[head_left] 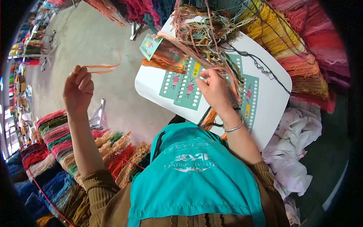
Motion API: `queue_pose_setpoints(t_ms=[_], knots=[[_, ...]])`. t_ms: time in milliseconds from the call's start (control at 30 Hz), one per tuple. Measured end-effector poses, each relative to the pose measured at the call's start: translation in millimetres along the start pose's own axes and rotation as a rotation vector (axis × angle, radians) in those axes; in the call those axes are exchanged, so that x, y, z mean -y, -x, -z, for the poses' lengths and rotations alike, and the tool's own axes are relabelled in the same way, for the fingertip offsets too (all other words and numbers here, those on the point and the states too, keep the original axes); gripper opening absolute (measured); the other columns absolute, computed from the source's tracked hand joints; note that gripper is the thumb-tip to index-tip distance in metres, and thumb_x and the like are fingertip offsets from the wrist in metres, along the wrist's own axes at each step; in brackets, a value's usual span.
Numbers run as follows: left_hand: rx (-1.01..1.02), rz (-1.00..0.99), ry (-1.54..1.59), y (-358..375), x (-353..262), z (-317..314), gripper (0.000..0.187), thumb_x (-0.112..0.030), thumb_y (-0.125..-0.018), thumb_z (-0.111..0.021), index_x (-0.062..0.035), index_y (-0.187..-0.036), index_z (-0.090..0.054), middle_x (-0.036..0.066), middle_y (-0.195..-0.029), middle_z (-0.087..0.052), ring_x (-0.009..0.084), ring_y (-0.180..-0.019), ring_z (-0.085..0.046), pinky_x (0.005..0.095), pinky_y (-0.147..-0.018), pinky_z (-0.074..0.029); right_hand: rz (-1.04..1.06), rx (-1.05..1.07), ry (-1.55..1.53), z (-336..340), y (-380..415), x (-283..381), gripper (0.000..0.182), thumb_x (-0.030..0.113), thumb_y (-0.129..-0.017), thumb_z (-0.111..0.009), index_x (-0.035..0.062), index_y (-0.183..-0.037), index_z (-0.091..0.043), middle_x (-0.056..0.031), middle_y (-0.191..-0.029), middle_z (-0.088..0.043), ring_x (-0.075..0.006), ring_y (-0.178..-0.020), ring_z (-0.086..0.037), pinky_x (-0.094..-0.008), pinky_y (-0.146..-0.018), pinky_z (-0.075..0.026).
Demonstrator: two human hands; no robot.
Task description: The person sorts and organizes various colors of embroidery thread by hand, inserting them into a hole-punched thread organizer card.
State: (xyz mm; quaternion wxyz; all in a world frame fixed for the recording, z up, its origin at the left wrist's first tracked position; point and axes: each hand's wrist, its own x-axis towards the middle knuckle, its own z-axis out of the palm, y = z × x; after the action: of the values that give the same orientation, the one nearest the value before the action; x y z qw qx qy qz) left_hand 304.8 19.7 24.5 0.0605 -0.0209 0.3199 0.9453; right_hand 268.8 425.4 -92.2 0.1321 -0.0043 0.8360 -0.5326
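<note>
Raised at the left over the floor, my left hand pinches a thin strand of orange thread, its ends hanging out to the right. My right hand is curled, thumb and fingers close together, above the white board; what lies between its fingertips is hidden. Pink strands run right beside it. Under and around it lie green cards with rows of white holes and printed flowers. A bundle of orange thread hangs by a smaller green card.
A tangled heap of mixed threads covers the board's far end. Yellow and red skeins hang at the right, many coloured skeins at the lower left. White plastic bags sit right of the board. A teal apron covers my front.
</note>
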Motion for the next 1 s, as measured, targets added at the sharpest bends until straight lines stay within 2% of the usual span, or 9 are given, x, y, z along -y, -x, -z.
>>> queue_pose_setpoints(t_ms=[133,200,400,600,633,767,833,900,1000], knots=[[0.096,-0.078,-0.009,4.9,0.1,-34.8,0.021,-0.011,-0.097,-0.052,0.0041,-0.112,-0.053,0.0,-0.081,-0.041,0.0106,-0.068,-0.038,0.0212,-0.056,-0.034,0.035,-0.004,0.066,0.7,0.8,6.7,0.027,0.023,-0.086,-0.069,0.0015,-0.1,-0.059,-0.0124,-0.069,-0.066,-0.0258,-0.063,-0.065,-0.0386,-0.058,-0.048],[-0.308,-0.245,-0.346,0.7,12.5,-31.3,0.027,-0.012,-0.096,-0.054,0.0034,-0.118,-0.053,0.0,-0.083,-0.046,0.0095,-0.07,-0.042,0.0212,-0.057,-0.036,0.06,-0.011,0.07,0.0,1.1,4.2,0.026,0.02,-0.088,-0.068,0.0002,-0.1,-0.059,-0.0099,-0.066,-0.065,-0.0191,-0.059,-0.062,-0.0342,-0.056,-0.046],[-0.128,-0.286,-1.877,-68.7,117.1,10.8,0.055,-0.011,-0.077,-0.08,-0.006,-0.127,-0.057,0.009,-0.096,-0.06,0.0211,-0.083,-0.062,0.0339,-0.075,-0.053,0.073,-0.039,0.08,-3.7,2.0,0.4,0.023,0.018,-0.089,-0.068,-0.0009,-0.1,-0.06,-0.0067,-0.063,-0.063,-0.012,-0.055,-0.057,-0.0301,-0.053,-0.043],[0.115,-0.531,-2.247,-99.6,136.5,3.2,0.011,-0.012,-0.081,-0.069,-0.0086,-0.092,-0.065,0.01,-0.092,-0.06,0.0325,-0.081,-0.062,0.044,-0.068,-0.053,0.082,-0.067,0.133,-13.8,10.8,18.4,0.024,0.017,-0.086,-0.069,0.0018,-0.104,-0.062,-0.0071,-0.068,-0.066,-0.0175,-0.059,-0.062,-0.0327,-0.055,-0.047],[0.192,-0.602,-2.215,-95.3,133.4,-12.9,0.011,-0.013,-0.079,-0.07,-0.0085,-0.087,-0.063,0.01,-0.088,-0.059,0.0315,-0.079,-0.061,0.0431,-0.065,-0.052,0.106,-0.071,0.096,-21.8,14.2,25.3,0.026,0.019,-0.085,-0.07,0.0035,-0.105,-0.062,-0.0089,-0.071,-0.068,-0.0252,-0.061,-0.066,-0.0374,-0.057,-0.05],[0.398,-0.551,-2.066,-72.3,141.3,-70.8,0.016,-0.016,-0.071,-0.072,-0.0087,-0.076,-0.059,0.009,-0.086,-0.059,0.03,-0.074,-0.063,0.0424,-0.06,-0.052,0.201,0.029,-0.386,-73.0,17.5,67.3,0.024,0.009,-0.085,-0.069,0.0046,-0.107,-0.064,-0.0104,-0.102,-0.067,-0.0168,-0.089,-0.063,-0.0333,-0.074,-0.052],[0.507,-0.524,-1.947,-68.1,149.3,-80.1,0.015,-0.017,-0.074,-0.073,-0.0071,-0.079,-0.063,0.01,-0.084,-0.059,0.0308,-0.077,-0.063,0.0411,-0.064,-0.052,0.263,-0.101,0.11,-96.3,10.6,41.5,0.018,0.012,-0.089,-0.065,0.0051,-0.105,-0.064,-0.0052,-0.103,-0.066,-0.015,-0.09,-0.061,-0.0318,-0.077,-0.052],[0.608,-0.198,-1.429,-65.7,137.2,-85.8,0.016,-0.016,-0.079,-0.074,-0.0047,-0.088,-0.067,0.011,-0.085,-0.061,0.0307,-0.081,-0.063,0.04,-0.068,-0.052,0.1,-0.15,-0.74,-106.8,11.0,39.5,0.026,0.025,-0.093,-0.059,0.0045,-0.109,-0.065,-0.0044,-0.114,-0.065,-0.0159,-0.101,-0.062,-0.0333,-0.082,-0.051],[0.452,0.147,-1.071,-64.2,118.9,-58.9,0.013,-0.01,-0.093,-0.068,-0.001,-0.102,-0.068,0.005,-0.094,-0.062,0.0121,-0.085,-0.061,0.0277,-0.073,-0.05,-0.119,-0.18,-1.004,-86.9,13.9,57.9,0.035,0.022,-0.095,-0.057,0.0023,-0.124,-0.057,-0.0087,-0.125,-0.062,-0.0185,-0.114,-0.06,-0.0318,-0.092,-0.051]])
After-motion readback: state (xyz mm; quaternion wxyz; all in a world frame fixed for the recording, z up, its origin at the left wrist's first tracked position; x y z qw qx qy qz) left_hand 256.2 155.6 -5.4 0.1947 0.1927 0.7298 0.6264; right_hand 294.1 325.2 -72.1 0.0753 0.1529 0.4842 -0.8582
